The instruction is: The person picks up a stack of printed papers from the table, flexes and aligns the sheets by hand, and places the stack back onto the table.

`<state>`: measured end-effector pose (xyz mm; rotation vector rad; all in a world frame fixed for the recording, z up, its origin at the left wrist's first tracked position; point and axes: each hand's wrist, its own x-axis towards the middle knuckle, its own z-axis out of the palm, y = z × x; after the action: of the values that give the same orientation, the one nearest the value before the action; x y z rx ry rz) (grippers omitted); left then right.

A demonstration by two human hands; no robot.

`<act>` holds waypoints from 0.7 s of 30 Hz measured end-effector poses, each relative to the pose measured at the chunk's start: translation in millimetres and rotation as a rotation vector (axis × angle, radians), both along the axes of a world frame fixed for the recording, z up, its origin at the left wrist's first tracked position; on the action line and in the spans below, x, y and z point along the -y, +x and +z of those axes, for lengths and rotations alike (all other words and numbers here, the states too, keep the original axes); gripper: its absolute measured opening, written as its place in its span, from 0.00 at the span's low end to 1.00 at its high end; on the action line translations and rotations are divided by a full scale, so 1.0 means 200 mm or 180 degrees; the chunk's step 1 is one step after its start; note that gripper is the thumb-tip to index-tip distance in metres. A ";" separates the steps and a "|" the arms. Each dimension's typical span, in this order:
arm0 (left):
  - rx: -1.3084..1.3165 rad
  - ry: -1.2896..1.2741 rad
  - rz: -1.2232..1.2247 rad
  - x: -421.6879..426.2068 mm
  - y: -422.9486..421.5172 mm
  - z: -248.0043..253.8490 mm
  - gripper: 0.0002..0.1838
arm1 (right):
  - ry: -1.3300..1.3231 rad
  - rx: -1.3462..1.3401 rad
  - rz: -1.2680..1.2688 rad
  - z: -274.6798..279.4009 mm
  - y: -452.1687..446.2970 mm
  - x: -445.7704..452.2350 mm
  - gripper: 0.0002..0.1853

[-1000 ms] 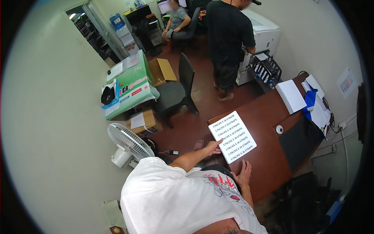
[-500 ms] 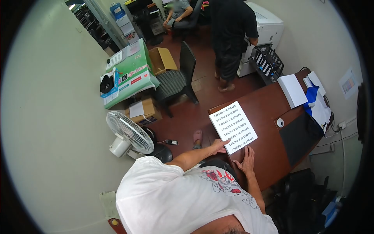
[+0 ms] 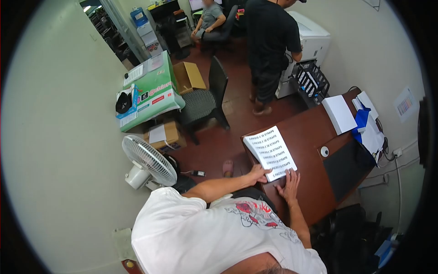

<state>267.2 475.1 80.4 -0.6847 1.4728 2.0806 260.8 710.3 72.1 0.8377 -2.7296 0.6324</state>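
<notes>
Well, the stack of "5 PACKS X 38 STRAPS" sheets (image 3: 273, 146) is sitting on the reddish-brown desk (image 3: 305, 201), along its left edge and close to the person's body. The left hand (image 3: 260, 174) is bending round the stack's near left corner, its thumb resting over the top sheet; whether the fingers underneath are pinching paper, I can't tell from here. The right hand (image 3: 289, 186) is staying loose and spread, its fingertips touching the near edge by the right corner — no closed grip there.

As one block, I'm judging, the stack is going to feel moderately heavy and fairly firm, yet each sheet is probably light, bendy and easy to crease, with smooth faces sliding over one another. Two opposite edges, squeezed evenly, are looking like the safest hold; a single corner is inviting the pages to fan.

Around it, surfaces are varying: the desktop is showing a smooth, faintly glossy finish, and a flat dark panel (image 3: 344, 173) is lying beyond a round white disc (image 3: 324, 151). A thick, squared white paper stack (image 3: 339, 114) is standing near crumpled blue plastic (image 3: 362, 122). Across the floor, a woven-textured plastic chair (image 3: 200, 102) is facing a glossy green banner (image 3: 162, 86) — draped, slightly wrinkled.
</notes>
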 end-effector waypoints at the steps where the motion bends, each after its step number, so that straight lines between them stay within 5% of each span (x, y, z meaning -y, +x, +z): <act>1: -0.0049 0.0045 -0.0069 0.01 -0.04 0.02 0.24 | -0.0032 -0.0063 0.0012 -0.01 -0.03 0.00 0.55; 12: 0.0147 0.0116 -0.0160 0.17 -0.20 0.35 0.23 | -0.0749 -0.0408 0.0125 -0.01 -0.27 0.05 0.27; 17: 0.0138 0.0490 -0.0216 0.33 -0.35 0.59 0.19 | -0.0287 -0.0334 0.0068 0.36 -0.34 0.07 0.17; 21: -0.0224 0.0880 -0.0084 0.43 -0.47 0.96 0.20 | 0.0190 -0.0040 -0.0181 1.02 -0.31 0.19 0.15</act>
<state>173.5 390.0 273.2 -0.4864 1.1897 2.2504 199.6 672.5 275.5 0.7716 -2.7626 0.5352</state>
